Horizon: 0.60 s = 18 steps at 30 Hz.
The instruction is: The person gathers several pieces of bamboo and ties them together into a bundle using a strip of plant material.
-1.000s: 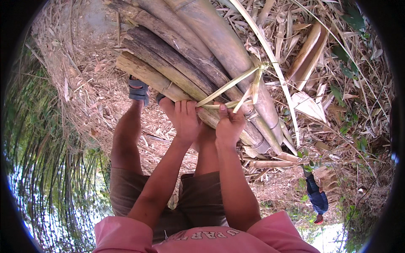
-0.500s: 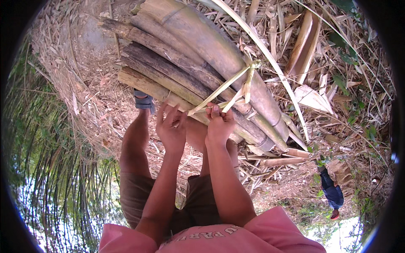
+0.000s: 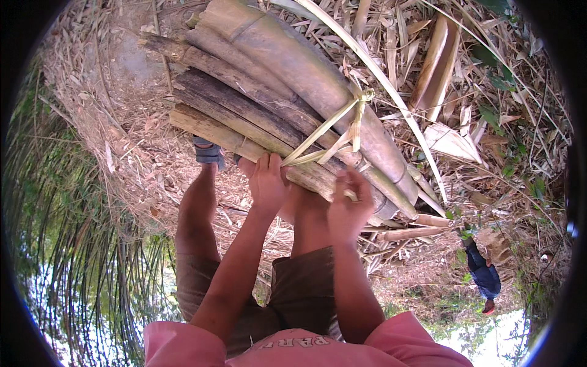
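Note:
A bundle of split bamboo pieces (image 3: pixel 269 37) lies slantwise in front of me, some pale tan, some blackened. A pale green bamboo strip (image 3: pixel 322 129) is tied across it, with a knot at its far side. My left hand (image 3: pixel 267 183) is at the bundle's near edge, fingers closed together where the strip comes round the nearest piece. Its fingertips are partly hidden. My right hand (image 3: pixel 351 205) is raised near the bundle's right part, apart from the strip. Motion smears its curled fingers, and whether anything is in them does not show.
A long pale strip (image 3: pixel 382 70) arches past the bundle's far side. Beyond it lies a hollow split bamboo piece (image 3: pixel 437 67) among dry leaves. Bamboo stems (image 3: pixel 416 233) lie at right. Another person (image 3: pixel 483 272) stands farther off at the right. Green foliage (image 3: pixel 79 244) fills the left.
My left hand has moved right and onto the bundle's near edge by the strip. My right hand has come off the strip's end and shifted right and nearer to me.

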Motion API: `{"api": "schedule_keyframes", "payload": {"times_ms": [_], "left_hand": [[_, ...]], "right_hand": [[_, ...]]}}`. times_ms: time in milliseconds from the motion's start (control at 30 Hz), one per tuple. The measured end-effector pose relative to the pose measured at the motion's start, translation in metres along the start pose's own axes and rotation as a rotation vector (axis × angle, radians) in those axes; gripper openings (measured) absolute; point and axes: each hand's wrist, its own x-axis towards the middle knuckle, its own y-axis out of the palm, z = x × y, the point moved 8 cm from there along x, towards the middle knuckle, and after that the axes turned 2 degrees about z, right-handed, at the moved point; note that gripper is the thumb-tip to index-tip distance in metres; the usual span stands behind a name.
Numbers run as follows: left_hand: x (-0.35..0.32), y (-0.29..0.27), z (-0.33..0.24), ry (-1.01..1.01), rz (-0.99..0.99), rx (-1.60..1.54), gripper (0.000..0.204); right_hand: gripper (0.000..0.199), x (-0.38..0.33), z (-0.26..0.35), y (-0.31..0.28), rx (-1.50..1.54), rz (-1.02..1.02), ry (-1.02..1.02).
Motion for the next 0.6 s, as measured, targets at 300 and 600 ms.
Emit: {"api": "schedule_keyframes", "payload": {"times_ms": [300,600], "left_hand": [[0.006,-0.009,-0.013,0.187,0.061,0.093,0.024],[0.016,-0.005,-0.005,0.244,0.27,0.15,0.028]], "right_hand": [[0.037,0.072,0.062,0.02,-0.74,0.32,-0.362],[0.032,0.096,0.031,0.022,-0.41,0.456,-0.33]]}}
